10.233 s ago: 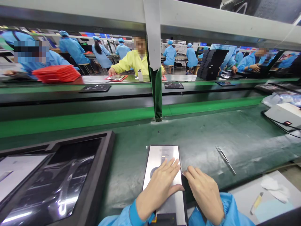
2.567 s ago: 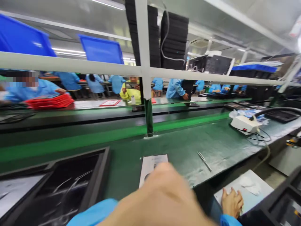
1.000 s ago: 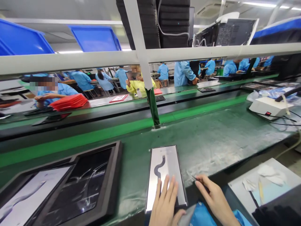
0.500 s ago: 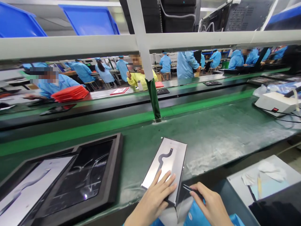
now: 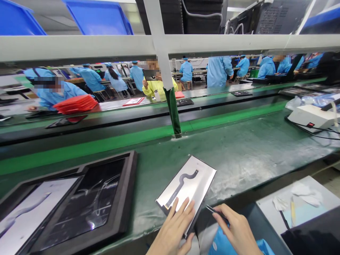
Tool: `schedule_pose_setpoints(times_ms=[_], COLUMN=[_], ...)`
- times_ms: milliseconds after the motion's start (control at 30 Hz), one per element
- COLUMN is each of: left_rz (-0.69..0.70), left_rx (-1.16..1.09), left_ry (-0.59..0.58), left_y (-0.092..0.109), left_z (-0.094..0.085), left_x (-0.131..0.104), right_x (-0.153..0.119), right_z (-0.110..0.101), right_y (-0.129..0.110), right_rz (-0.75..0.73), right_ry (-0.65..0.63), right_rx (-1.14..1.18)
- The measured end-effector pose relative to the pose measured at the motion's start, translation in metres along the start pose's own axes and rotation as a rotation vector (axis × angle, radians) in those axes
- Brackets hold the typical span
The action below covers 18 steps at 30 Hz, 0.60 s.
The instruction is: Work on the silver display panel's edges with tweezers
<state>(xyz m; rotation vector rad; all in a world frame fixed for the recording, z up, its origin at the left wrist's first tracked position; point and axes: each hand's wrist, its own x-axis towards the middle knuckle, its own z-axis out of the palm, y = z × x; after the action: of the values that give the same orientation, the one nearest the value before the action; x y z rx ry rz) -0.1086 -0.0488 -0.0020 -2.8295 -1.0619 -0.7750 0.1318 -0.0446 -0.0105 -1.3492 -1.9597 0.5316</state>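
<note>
Display panel (image 5: 201,187) lies slanted at the near edge of the green bench (image 5: 239,148), its flex cable (image 5: 181,182) already along the back, left hand (image 5: 171,232) steadying it with extended fingers, right hand (image 5: 237,225) pinching tweezers (image 5: 211,209) beside it, remaining work indeterminable.

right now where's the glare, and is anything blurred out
Head view: streaks and a bright spot on the black screen, pale sheen on the bench right of the panel; head view: left hand, right hand and tweezers fairly clear, distant faces pixelated.
</note>
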Motion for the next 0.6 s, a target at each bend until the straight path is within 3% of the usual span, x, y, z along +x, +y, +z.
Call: schedule_pose_setpoints(times_ms=[233, 600], left_rz=[0.005, -0.037], left_rx=[0.019, 0.180], left_ry=[-0.047, 0.037], left_y=[-0.002, 0.003], left_z=[-0.007, 0.025], left_x=[-0.004, 0.003], right_x=[0.001, -0.003], right_z=[0.004, 0.010], right_y=[-0.003, -0.004], right_rz=[-0.040, -0.021], right_ry=[0.005, 0.082], right_rx=[-0.062, -0.142])
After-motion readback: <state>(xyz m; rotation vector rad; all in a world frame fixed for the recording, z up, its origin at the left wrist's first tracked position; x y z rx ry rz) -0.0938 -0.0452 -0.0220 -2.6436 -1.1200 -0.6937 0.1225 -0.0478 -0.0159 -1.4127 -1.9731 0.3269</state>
